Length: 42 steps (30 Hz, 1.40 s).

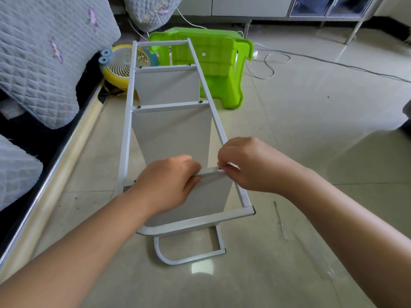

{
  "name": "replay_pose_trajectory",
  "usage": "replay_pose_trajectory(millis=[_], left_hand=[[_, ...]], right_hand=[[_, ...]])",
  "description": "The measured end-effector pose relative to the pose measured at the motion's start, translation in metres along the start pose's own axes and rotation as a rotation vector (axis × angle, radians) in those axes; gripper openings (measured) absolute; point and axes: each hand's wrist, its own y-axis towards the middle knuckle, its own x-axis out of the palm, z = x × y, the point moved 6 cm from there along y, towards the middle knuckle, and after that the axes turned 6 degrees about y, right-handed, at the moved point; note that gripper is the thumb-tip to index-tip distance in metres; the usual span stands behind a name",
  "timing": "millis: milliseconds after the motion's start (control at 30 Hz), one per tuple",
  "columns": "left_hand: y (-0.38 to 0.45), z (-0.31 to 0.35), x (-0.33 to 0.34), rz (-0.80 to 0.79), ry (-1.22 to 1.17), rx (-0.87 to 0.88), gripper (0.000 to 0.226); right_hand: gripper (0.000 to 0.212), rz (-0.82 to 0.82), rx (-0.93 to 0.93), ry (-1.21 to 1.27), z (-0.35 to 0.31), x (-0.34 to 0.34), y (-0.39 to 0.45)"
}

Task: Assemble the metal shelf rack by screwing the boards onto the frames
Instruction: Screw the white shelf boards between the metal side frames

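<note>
A white metal shelf rack lies on its side on the tiled floor, its upper frame [127, 121] facing me. Two white boards stand fixed under the far crossbars, with dark screws at their ends. A third board [206, 196] stands under the nearest crossbar [211, 173]. My left hand [165, 185] grips that crossbar and the board's top edge, thumb in front. My right hand [249, 165] pinches a small dark screw at the crossbar's right end, beside the frame rail. The screw is mostly hidden by my fingertips.
A thin screwdriver [280, 221] lies on the floor right of the rack. A green plastic stool [218, 70] lies tipped behind the rack, beside a yellow fan [124, 63]. A quilted sofa [44, 52] borders the left. Cables [273, 63] run across the far floor.
</note>
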Motion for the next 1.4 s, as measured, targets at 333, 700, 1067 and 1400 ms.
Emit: replay_pose_trajectory(millis=[333, 700, 1067, 1400], left_hand=[[0.004, -0.002, -0.001, -0.037, 0.002, -0.047, 0.031], [0.007, -0.004, -0.003, -0.064, -0.031, -0.040, 0.044], [0.010, -0.015, -0.001, -0.171, -0.257, -0.249, 0.063], [0.021, -0.030, 0.015, -0.475, -0.014, -0.519, 0.050]], right_hand=[[0.012, -0.006, 0.146, 0.074, 0.009, 0.000, -0.005], [0.018, -0.161, 0.348, -0.029, 0.009, 0.008, -0.003], [0.020, 0.302, 0.313, 0.159, 0.035, -0.034, -0.025], [0.034, -0.656, 1.189, -0.078, 0.161, 0.166, -0.178]])
